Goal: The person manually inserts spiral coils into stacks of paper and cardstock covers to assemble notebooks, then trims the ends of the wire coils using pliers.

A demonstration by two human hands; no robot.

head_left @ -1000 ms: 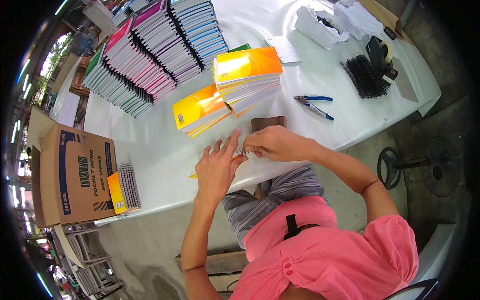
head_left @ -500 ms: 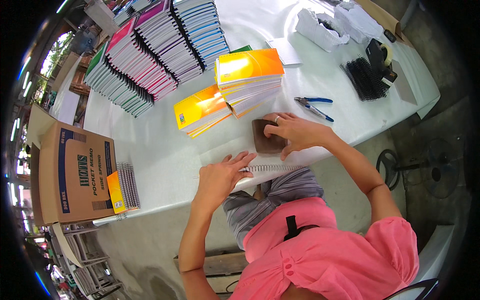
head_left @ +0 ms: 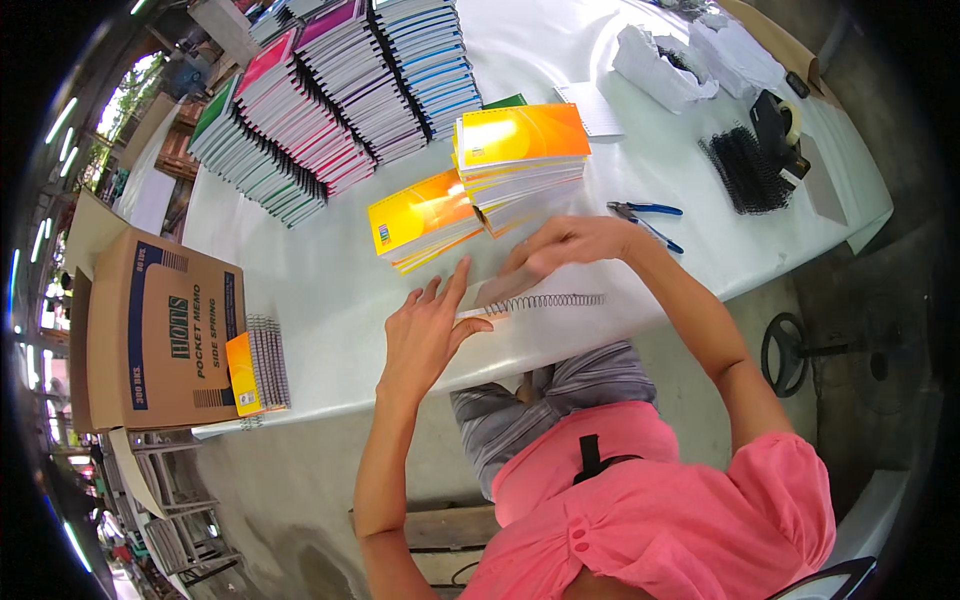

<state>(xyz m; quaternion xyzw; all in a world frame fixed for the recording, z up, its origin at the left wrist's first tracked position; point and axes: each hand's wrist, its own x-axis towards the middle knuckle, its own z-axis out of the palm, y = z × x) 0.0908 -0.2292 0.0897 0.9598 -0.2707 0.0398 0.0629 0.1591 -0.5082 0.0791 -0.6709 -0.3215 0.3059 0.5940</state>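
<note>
A thin wire spiral coil (head_left: 550, 300) lies along the near side of the white-covered table (head_left: 330, 330). My left hand (head_left: 425, 330) rests flat beside the coil's left end, its fingers stretched out and its thumb pointing at the coil. What lies beneath that hand is mostly hidden. My right hand (head_left: 580, 243) is closed round the edge of a flat brown piece (head_left: 505, 287), smeared by motion, which is tilted just above the coil's left part. Past my hands stand two stacks of yellow-orange memo pads, a taller stack (head_left: 525, 135) and a lower stack (head_left: 420, 210).
Blue-handled pliers (head_left: 650, 218) lie right of my right hand. Black coils (head_left: 745, 170) and a tape dispenser (head_left: 778, 125) sit farther right. Tall notebook stacks (head_left: 335, 100) stand at the far left. A cardboard box (head_left: 170, 330) with bound memo pads (head_left: 258, 365) occupies the left end.
The brown piece was lying flat under my right hand; now that hand grips it, tilted, closer to my left hand. The coil sits higher in the picture, and the whole view has shifted slightly.
</note>
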